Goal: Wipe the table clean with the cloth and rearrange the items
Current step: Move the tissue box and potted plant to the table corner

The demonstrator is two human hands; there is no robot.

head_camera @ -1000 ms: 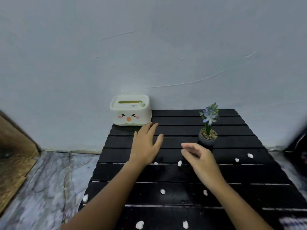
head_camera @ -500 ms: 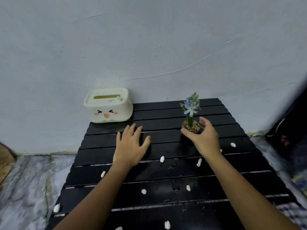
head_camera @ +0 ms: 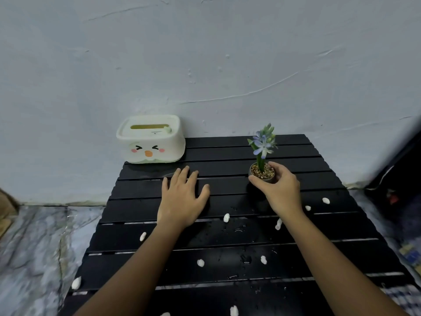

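A black slatted table (head_camera: 227, 265) stands against a pale wall. My right hand (head_camera: 281, 192) wraps around a small grey pot with a blue flower (head_camera: 262, 172) at the table's right back part. My left hand (head_camera: 182, 201) lies flat on the slats with fingers spread, holding nothing. A cream tissue box with a cartoon face (head_camera: 150, 139) sits at the back left corner, a little beyond my left fingertips. Several small white bits, one of them (head_camera: 226, 217) between my hands, and water drops are scattered over the slats. No cloth shows.
The pale wall (head_camera: 205, 65) rises directly behind the table. Marbled floor (head_camera: 34, 247) lies to the left. A dark object with a cable (head_camera: 398, 179) stands at the right, and a checked fabric corner (head_camera: 405, 299) shows at the bottom right.
My right hand reached forward from mid-table and closed around the flower pot. My left hand stays flat on the slats. The view has shifted to the right.
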